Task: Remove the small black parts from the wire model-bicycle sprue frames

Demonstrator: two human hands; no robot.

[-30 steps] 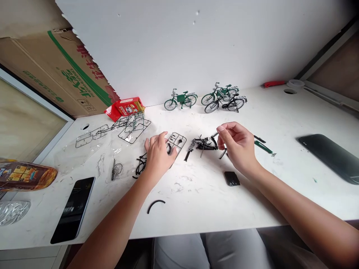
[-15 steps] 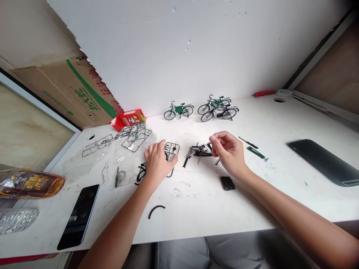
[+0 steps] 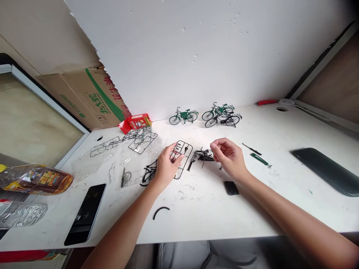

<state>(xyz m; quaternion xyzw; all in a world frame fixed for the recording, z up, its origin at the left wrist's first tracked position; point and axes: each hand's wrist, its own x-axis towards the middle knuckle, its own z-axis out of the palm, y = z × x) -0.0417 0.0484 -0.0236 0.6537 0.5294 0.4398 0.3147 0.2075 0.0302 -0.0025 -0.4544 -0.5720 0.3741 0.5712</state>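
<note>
My left hand (image 3: 167, 166) grips a black plastic parts frame (image 3: 183, 175), tilted up from the table, with a few small parts still attached inside it. My right hand (image 3: 228, 155) is closed in a pinch; what its fingertips hold, if anything, is too small to make out. Just left of those fingers lies a pile of black and silver model parts (image 3: 204, 156). A black toy bicycle frame (image 3: 148, 173) is partly covered by my left hand. Beside it, a clear bag (image 3: 119, 183) has wire wheels (image 3: 127, 178) on it. Nearer me lies a curved black strip (image 3: 160, 210).
Small model bicycles (image 3: 184, 116) stand at the back wall. Left are empty parts frames (image 3: 143, 140), a red packet (image 3: 138, 120), a phone (image 3: 85, 215) and bottles (image 3: 42, 180). Right lie a small black block (image 3: 231, 188), green tweezers (image 3: 260, 160), a thin tool (image 3: 252, 148) and a dark case (image 3: 327, 170).
My left hand has taken hold of the black parts frame and raised it from the table. My right hand stays pinched near the pile. The whole view has shifted slightly.
</note>
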